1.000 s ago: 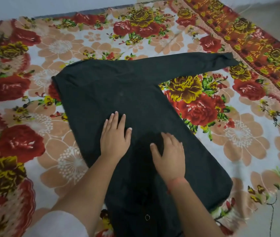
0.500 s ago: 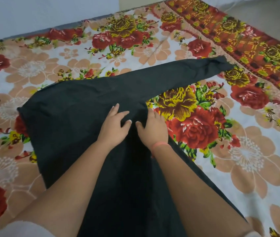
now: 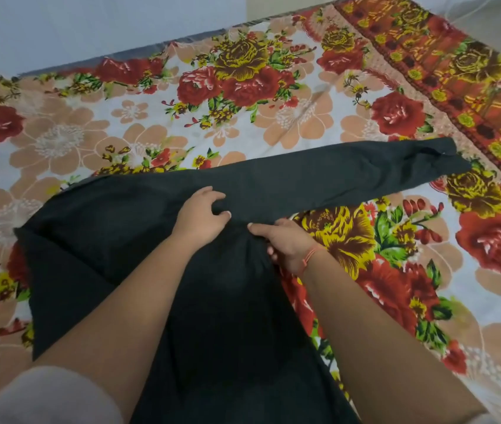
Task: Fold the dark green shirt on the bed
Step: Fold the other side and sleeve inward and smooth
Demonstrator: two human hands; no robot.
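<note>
The dark green shirt (image 3: 96, 240) lies on the floral bedsheet (image 3: 273, 123), its body running toward me and one long sleeve (image 3: 350, 175) stretched out to the right. My left hand (image 3: 201, 217) rests on the cloth near the armpit, fingers curled and pinching a small ridge of fabric. My right hand (image 3: 285, 244) sits just to the right at the shirt's edge, thumb on top and fingers tucked under the fabric. The two hands almost touch. My forearms hide the shirt's middle.
The bed's far edge meets a pale wall (image 3: 90, 22) at the back. An orange patterned border (image 3: 457, 71) of the sheet runs along the right side. Floral sheet lies open to the left and right of the shirt.
Both hands slid up the shirt from its lower body to the armpit area and went from flat palms to gripping the fabric. The view moved closer.
</note>
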